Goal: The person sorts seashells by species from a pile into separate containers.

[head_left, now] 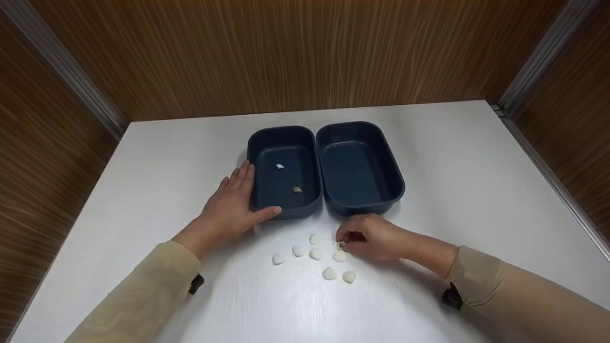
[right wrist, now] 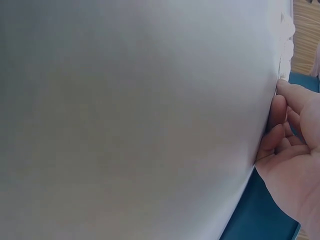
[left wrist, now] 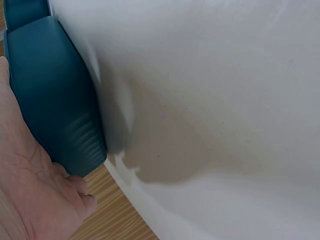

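My left hand point(head_left: 228, 205) lies with straight fingers along the left side of the left dark blue box point(head_left: 286, 212), thumb over its near rim. In the left wrist view, the palm rests against the box wall point(left wrist: 55, 95). Two small seashells, one whitish point(head_left: 279, 166) and one brownish point(head_left: 297, 189), lie inside that box. In front of the right box point(head_left: 357, 171), my right hand point(head_left: 374, 237) has its fingers curled, thumb and index fingertip pinching a small seashell point(head_left: 340, 246) at the tabletop. Just beside it lies a white seashell point(head_left: 339, 257).
Several more white seashells point(head_left: 315, 254) are scattered on the white table point(head_left: 238, 305) between the hands. The two boxes stand side by side. Wood-grain panels point(head_left: 305, 57) wall off the back and both sides.
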The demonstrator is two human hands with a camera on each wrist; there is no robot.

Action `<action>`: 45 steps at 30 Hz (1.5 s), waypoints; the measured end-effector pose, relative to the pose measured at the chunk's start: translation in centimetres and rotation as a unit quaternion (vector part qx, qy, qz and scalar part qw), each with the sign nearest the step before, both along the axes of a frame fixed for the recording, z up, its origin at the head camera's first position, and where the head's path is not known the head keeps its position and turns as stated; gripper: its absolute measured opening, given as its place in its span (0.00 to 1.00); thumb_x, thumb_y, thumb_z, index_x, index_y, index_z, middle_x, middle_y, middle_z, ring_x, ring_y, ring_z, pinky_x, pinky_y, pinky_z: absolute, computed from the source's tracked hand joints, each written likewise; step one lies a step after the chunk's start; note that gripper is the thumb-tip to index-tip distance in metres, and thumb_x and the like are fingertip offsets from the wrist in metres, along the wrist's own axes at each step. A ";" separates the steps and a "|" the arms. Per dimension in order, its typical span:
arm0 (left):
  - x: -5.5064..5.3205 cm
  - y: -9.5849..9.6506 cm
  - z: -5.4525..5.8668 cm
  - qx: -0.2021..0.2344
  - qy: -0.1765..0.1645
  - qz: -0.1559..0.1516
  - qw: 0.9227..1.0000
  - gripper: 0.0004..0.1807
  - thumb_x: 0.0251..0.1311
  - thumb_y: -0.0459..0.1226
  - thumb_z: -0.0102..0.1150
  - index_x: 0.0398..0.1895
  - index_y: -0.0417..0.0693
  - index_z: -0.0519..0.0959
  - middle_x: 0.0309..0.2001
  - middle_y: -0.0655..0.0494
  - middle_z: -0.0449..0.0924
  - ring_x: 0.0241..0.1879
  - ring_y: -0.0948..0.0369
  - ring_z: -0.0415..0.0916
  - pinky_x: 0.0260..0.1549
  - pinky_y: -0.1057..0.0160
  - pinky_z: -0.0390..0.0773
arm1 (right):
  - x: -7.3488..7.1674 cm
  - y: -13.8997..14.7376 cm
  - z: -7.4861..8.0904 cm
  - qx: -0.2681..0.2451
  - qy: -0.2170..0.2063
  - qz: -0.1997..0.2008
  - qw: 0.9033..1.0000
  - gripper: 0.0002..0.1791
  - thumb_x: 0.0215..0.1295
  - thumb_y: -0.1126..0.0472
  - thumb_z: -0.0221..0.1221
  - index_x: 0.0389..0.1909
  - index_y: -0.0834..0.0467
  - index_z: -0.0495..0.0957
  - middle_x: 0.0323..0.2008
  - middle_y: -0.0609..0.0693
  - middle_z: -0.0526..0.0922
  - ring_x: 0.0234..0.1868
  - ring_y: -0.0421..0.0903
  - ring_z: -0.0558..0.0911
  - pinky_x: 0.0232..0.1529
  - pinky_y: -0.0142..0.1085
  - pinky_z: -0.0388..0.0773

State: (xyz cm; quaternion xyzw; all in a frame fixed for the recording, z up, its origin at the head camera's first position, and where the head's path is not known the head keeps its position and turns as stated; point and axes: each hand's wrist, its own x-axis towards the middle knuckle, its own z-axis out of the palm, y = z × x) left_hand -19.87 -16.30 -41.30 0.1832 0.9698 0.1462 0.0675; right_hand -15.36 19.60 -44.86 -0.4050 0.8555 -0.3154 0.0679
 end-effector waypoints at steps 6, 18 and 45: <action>0.1 0.0 0.0 0.003 0.005 -0.002 1.000 0.71 0.60 0.82 0.42 0.86 0.39 0.37 0.87 0.43 0.32 0.85 0.45 0.36 0.81 0.42 0.41 | 0.0 0.0 0.0 0.008 -0.013 0.001 1.000 0.05 0.66 0.68 0.67 0.41 0.58 0.86 0.34 0.45 0.84 0.35 0.42 0.81 0.38 0.34 0.81; 0.0 0.0 -0.1 0.001 0.005 -0.003 1.000 0.71 0.59 0.83 0.41 0.86 0.39 0.36 0.87 0.44 0.31 0.85 0.46 0.35 0.81 0.43 0.40 | 0.1 0.5 -0.1 -0.024 -0.043 -0.010 0.999 0.06 0.63 0.69 0.69 0.38 0.56 0.85 0.31 0.41 0.81 0.32 0.37 0.78 0.35 0.32 0.78; 0.0 0.0 0.0 0.001 0.006 -0.008 1.000 0.71 0.60 0.82 0.41 0.86 0.38 0.37 0.86 0.43 0.32 0.85 0.45 0.35 0.81 0.42 0.40 | 1.0 0.9 3.2 -0.098 -0.109 -0.035 0.989 0.10 0.63 0.72 0.67 0.43 0.57 0.84 0.33 0.49 0.86 0.34 0.39 0.83 0.36 0.29 0.78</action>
